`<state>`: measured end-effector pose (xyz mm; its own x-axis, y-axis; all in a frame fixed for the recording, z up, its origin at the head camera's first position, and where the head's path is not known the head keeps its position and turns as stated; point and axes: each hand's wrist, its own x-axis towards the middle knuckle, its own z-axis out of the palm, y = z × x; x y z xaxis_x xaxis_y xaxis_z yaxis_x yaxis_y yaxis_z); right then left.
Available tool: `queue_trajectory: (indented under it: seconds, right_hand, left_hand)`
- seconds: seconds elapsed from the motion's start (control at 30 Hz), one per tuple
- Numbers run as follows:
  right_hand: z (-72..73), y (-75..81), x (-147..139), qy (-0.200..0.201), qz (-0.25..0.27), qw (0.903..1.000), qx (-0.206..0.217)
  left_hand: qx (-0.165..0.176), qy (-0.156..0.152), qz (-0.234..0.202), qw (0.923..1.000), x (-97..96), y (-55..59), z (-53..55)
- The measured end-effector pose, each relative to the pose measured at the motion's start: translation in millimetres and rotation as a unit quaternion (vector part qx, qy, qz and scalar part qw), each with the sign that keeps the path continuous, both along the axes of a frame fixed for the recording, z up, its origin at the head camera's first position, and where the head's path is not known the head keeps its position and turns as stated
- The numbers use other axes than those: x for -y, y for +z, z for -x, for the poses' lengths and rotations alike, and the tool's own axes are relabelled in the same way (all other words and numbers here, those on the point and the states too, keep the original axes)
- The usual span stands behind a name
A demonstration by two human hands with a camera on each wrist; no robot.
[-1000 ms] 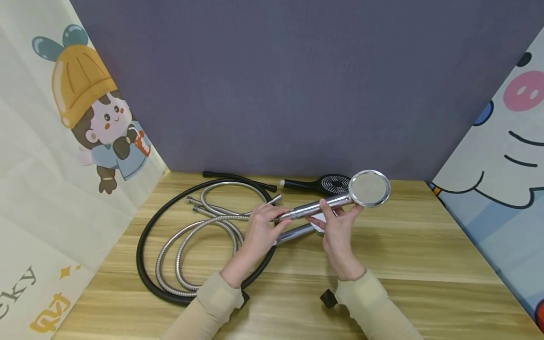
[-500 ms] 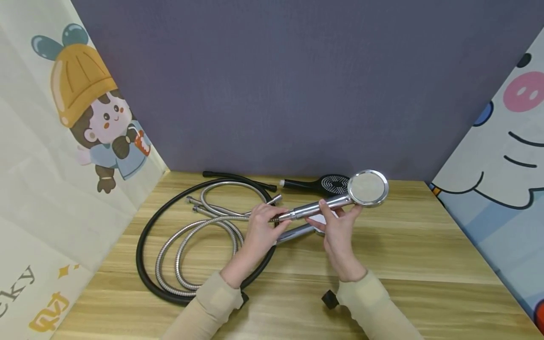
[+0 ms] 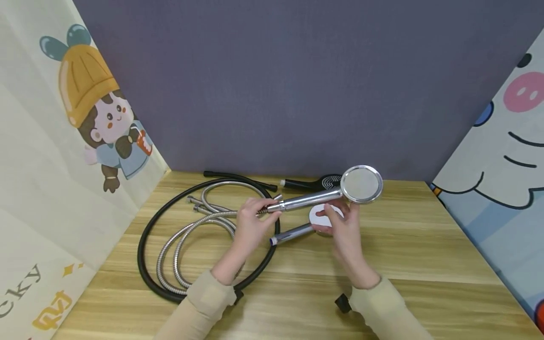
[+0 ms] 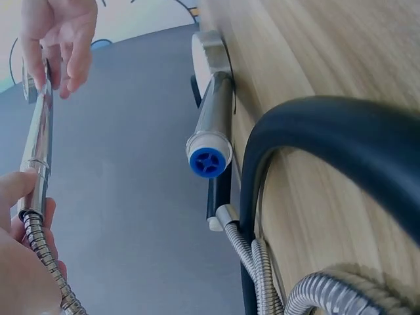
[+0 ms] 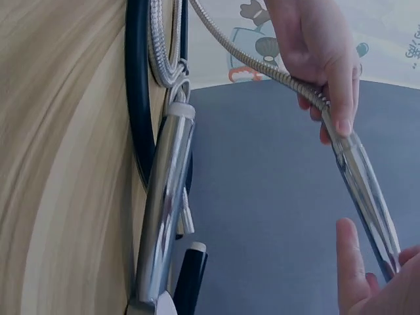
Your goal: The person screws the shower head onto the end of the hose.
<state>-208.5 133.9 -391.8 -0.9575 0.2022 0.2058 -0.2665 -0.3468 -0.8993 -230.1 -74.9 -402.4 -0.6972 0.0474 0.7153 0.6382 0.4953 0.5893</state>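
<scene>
My left hand (image 3: 250,225) pinches the metal end of a silver hose (image 4: 47,252), where it meets the handle of a chrome shower head (image 3: 310,200). This shower head is raised over the table, its round face at the right. My right hand (image 3: 349,231) is beside its neck; the fingertips reach the handle near the face, and the thumb is off it in the right wrist view. Beneath lies a second chrome shower head (image 3: 293,233) with a white face and a blue insert (image 4: 208,162) in its handle end. The right fingers partly cover that white face in the head view.
A black shower head (image 3: 301,185) lies at the back. Left of the hands, a coiled black hose (image 3: 142,245) surrounds several loops of silver hose (image 3: 160,259) on the wooden table (image 3: 408,255). A dark panel (image 3: 272,85) stands behind the table.
The raised shower head has shifted left and slightly up with the left hand. The right hand has loosened from the handle and slid right and down, exposing more of the lower shower head.
</scene>
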Motion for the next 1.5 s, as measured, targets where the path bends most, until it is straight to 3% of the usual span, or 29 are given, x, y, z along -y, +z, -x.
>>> queue_trajectory:
  seconds: [0.33, 0.63, 0.77, 1.0, 1.2, 1.5]
  right_hand:
    - [6.8, 1.8, -7.8, -0.08, 0.013, 0.9966, -0.01]
    - [14.7, 0.2, -14.3, -0.151, 0.083, 0.9816, -0.083]
    - [17.2, 2.1, -20.8, -0.177, 0.077, 0.9772, -0.089]
    - [17.1, 1.7, -36.1, -0.2, -0.04, 0.9753, -0.084]
    - [9.5, 4.6, -46.6, -0.195, -0.14, 0.9649, -0.106]
    - [-11.9, 20.7, -60.0, -0.181, -0.283, 0.9337, -0.124]
  left_hand:
    - [-0.022, -0.005, -0.011, 0.9997, 0.8, 0.3, -1.7]
    - [-0.023, -0.02, -0.026, 0.9992, -3.6, 3.3, -5.6]
    - [-0.015, -0.021, -0.031, 0.9992, -3.5, 4.7, -6.6]
    - [-0.024, -0.022, -0.031, 0.999, 0.2, 6.2, -7.4]
    - [-0.01, -0.028, -0.026, 0.9992, 5.3, 5.9, -8.1]
    - [0.021, -0.031, -0.026, 0.9989, 16.8, 9.5, -8.8]
